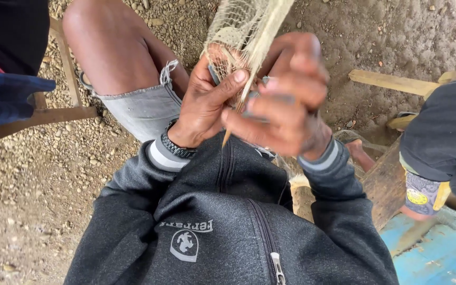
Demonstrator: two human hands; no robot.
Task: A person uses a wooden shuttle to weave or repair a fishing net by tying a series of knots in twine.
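Note:
A pale mesh net [241, 24] hangs down from the top of the view, just in front of my chest. My left hand [201, 105] pinches the net's lower edge between thumb and fingers, with a thin grey flat piece under the thumb. My right hand [286, 100] is closed around a slim pale wooden needle [227, 138] whose pointed tip sticks out below, and it is blurred by motion. Both hands touch each other at the net. A dark beaded band sits on my left wrist.
I wear a dark grey zipped jacket [228, 221] and torn denim shorts over a bare knee [106, 42]. Gravel ground lies all around. A wooden frame [54, 116] stands at left; another person's dark sleeve [444, 137], wooden planks and a blue surface [439, 253] are at right.

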